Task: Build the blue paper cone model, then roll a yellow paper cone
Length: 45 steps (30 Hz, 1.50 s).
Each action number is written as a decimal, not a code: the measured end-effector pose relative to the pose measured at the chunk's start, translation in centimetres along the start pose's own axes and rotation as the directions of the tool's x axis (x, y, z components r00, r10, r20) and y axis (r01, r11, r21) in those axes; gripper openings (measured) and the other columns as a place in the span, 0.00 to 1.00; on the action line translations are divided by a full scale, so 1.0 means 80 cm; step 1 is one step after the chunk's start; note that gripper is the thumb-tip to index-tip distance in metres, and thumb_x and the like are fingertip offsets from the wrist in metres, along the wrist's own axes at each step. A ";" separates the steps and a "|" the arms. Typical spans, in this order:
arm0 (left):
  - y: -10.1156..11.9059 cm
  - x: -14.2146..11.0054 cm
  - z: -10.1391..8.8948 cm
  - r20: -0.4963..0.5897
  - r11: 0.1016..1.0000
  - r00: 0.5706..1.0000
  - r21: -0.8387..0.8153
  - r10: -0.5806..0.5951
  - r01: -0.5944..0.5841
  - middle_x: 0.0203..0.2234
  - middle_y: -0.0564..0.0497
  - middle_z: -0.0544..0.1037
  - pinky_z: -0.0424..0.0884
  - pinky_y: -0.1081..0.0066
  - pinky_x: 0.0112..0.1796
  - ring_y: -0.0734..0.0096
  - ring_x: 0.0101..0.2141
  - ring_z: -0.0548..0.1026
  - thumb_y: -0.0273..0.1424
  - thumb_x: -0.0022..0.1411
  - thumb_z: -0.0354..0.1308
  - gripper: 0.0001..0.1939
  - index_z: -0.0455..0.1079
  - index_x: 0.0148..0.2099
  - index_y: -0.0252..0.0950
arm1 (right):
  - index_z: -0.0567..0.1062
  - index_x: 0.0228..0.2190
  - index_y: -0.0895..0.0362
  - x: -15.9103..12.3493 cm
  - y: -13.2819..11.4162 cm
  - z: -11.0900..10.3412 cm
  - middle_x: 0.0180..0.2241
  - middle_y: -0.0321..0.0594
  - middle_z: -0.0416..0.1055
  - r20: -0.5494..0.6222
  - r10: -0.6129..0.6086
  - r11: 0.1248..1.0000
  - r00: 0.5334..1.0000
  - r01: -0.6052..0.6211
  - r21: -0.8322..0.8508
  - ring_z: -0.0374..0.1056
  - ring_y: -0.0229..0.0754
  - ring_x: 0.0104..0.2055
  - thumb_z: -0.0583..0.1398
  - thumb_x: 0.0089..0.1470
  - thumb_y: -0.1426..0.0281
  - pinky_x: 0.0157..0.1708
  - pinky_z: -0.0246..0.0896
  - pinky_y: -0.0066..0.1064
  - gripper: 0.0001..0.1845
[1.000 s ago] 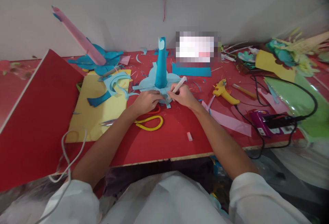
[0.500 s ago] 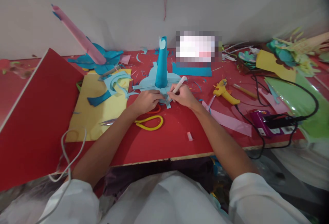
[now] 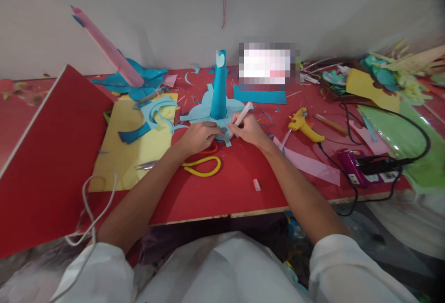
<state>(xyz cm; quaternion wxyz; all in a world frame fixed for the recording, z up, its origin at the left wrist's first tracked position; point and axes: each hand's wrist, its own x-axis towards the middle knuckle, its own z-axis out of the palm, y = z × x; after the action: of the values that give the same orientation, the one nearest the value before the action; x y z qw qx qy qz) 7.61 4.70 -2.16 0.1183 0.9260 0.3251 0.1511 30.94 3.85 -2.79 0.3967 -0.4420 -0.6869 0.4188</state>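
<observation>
In the head view a light blue paper base with rounded lobes and narrow strips [image 3: 199, 111] lies on the red table. A darker blue paper tube [image 3: 219, 91] stands upright on its middle. My left hand [image 3: 200, 137] is closed at the base's near edge, fingertips on the paper and thumb partly hidden. My right hand [image 3: 249, 129] grips a thick white pen [image 3: 242, 114], its lower end down at the near lobe beside my left fingertips. Scissors with yellow and red handles [image 3: 203, 173] lie below my left hand, partly hidden by the forearm.
Yellow sheets [image 3: 130, 164] and blue cut-outs lie left, behind a tilted red board [image 3: 45, 168]. A pink paper tube [image 3: 107, 46] leans back left. To the right are a yellow glue gun [image 3: 304, 124], pink strip [image 3: 313, 166], purple box [image 3: 352, 166] and black cable. A small pinkish-white piece [image 3: 256, 185] lies in front.
Almost nothing differs. The pen and my right hand have shifted very slightly at the same spot; my left hand keeps its place on the paper.
</observation>
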 end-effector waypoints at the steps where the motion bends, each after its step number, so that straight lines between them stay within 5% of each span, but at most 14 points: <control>1: 0.000 0.000 0.000 0.000 1.000 1.000 -0.001 0.001 -0.001 0.45 0.48 0.84 0.74 0.69 0.40 0.64 0.42 0.81 0.20 0.65 0.49 0.23 0.82 0.50 0.41 | 0.68 0.24 0.53 0.000 0.000 0.000 0.19 0.34 0.71 0.003 0.002 1.000 1.000 -0.002 0.003 0.64 0.37 0.21 0.64 0.56 0.56 0.24 0.57 0.30 0.18; 25: 0.001 0.000 -0.001 0.014 1.000 1.000 -0.007 -0.027 0.027 0.46 0.47 0.83 0.75 0.68 0.41 0.64 0.43 0.81 0.21 0.64 0.48 0.23 0.82 0.49 0.43 | 0.69 0.25 0.54 -0.003 -0.006 0.004 0.20 0.35 0.72 -0.008 -0.018 1.000 1.000 0.018 -0.008 0.65 0.37 0.22 0.65 0.57 0.48 0.25 0.58 0.30 0.24; 45: -0.001 -0.001 0.000 -0.001 1.000 1.000 -0.026 -0.014 0.014 0.44 0.47 0.84 0.75 0.67 0.42 0.63 0.41 0.81 0.21 0.65 0.48 0.23 0.82 0.50 0.41 | 0.68 0.24 0.54 0.001 0.001 0.003 0.19 0.33 0.71 -0.016 -0.013 0.999 1.000 0.012 -0.048 0.64 0.38 0.23 0.65 0.56 0.51 0.25 0.56 0.30 0.22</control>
<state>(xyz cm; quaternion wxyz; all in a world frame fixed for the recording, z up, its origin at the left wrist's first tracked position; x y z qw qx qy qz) 7.48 4.72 -2.20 0.1314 0.9220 0.3295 0.1550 30.71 3.90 -2.96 0.3942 -0.4507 -0.6962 0.3960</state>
